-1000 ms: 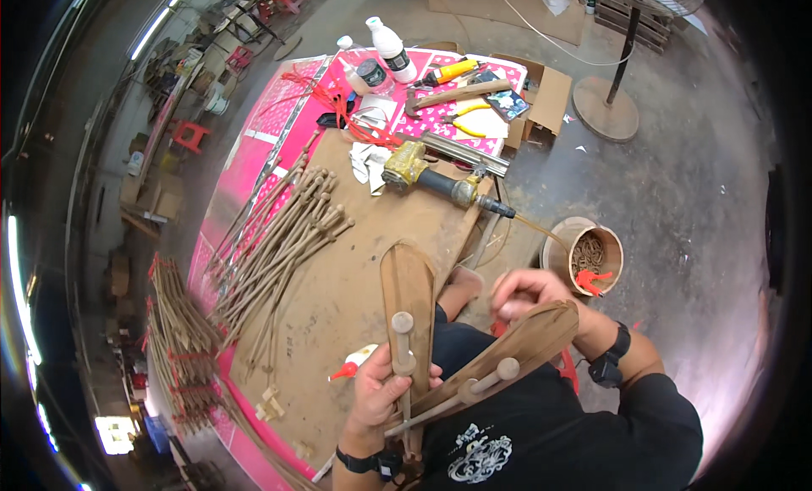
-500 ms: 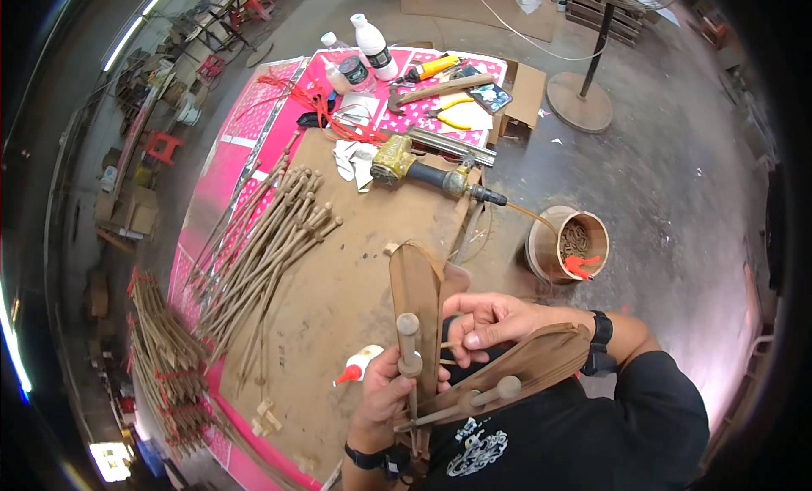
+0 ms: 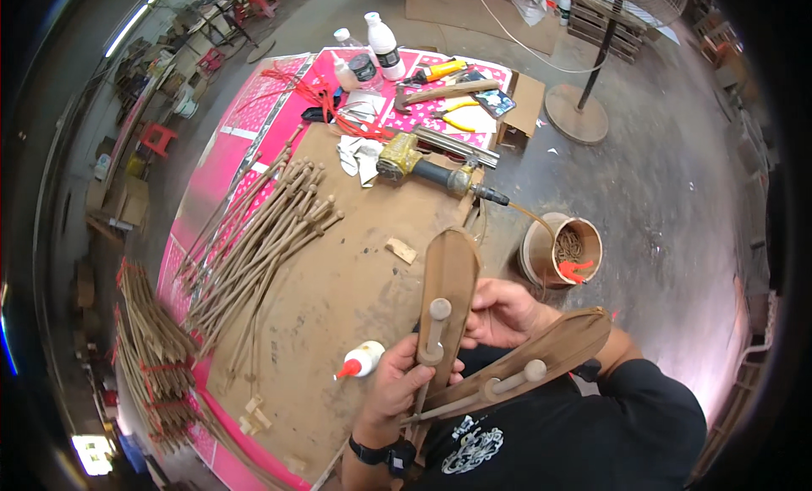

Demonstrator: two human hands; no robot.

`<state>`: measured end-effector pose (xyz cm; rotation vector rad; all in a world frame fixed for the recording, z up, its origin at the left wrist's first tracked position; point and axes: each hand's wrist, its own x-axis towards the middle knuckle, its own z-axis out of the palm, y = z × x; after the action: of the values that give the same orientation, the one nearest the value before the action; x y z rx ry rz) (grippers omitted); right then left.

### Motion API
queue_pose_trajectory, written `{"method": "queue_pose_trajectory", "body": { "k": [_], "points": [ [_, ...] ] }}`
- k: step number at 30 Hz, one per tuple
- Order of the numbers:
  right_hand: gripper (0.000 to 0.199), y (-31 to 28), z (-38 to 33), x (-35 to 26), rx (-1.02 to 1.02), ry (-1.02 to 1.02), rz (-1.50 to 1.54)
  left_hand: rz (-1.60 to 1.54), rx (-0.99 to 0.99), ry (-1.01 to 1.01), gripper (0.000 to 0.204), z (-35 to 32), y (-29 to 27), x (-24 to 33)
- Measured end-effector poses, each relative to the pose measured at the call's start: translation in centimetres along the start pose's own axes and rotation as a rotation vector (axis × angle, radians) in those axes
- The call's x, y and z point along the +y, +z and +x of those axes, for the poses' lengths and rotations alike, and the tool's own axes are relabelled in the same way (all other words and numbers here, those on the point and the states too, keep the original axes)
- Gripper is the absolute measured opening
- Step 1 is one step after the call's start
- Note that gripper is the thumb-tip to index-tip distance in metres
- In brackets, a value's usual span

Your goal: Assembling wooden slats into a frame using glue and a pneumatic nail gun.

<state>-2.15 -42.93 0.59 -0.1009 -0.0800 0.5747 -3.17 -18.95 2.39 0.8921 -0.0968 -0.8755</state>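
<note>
My left hand [image 3: 402, 379] is closed around an upright brown wooden board [image 3: 448, 275] with a rounded top. A pale turned rod [image 3: 438, 322] with a round knob lies along its face. A second such board [image 3: 541, 347] slants right across my lap, with its own knobbed rod [image 3: 507, 383]; the two boards meet near my left wrist. My right hand [image 3: 503, 312] is at the right edge of the upright board, fingers curled and partly behind it. What they hold, if anything, is hidden. A white squeeze bottle [image 3: 366, 358] with a red tip lies beside my left hand.
Many knobbed rods [image 3: 262, 246] lie on the cardboard-covered table [image 3: 338, 279], with tied bundles [image 3: 152, 356] at left. An air nailer [image 3: 427, 168], hammer [image 3: 448, 91], pliers [image 3: 457, 115] and bottles [image 3: 385, 47] lie beyond. A bucket [image 3: 545, 250] and fan stand [image 3: 584, 110] are right.
The upright board has shifted right and up a little. My right hand, earlier pinching a thin pale stick between the boards, has moved up along the board's right edge; the stick no longer shows.
</note>
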Motion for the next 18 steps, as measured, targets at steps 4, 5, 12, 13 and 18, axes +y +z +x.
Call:
{"method": "queue_pose_trajectory", "body": {
  "k": [4, 5, 12, 13, 18],
  "points": [
    [0.052, -0.6, -0.2, 0.1, 0.148, 0.071, -0.387, 0.004, -0.079, -0.041, 0.052, -0.2, -0.8, -0.3],
    [0.052, 0.4, -0.1, -0.7, 0.143, 0.08, -0.395, 0.009, -0.072, -0.027, 0.051, -0.2, -0.8, -0.2],
    [0.079, 4.3, 2.4, -9.4, -0.126, -0.267, -0.724, 0.055, -0.04, 0.016, 0.052, -0.2, -0.6, -1.0],
    [0.079, 5.2, 3.0, -9.8, -0.155, -0.181, -0.802, 0.071, -0.039, 0.014, 0.05, -0.1, -0.4, -1.0],
    [0.082, 2.6, 5.1, -7.7, -0.322, 0.183, -0.893, 0.065, -0.046, 0.021, 0.048, -0.2, -1.0, -1.4]
  ]
}}
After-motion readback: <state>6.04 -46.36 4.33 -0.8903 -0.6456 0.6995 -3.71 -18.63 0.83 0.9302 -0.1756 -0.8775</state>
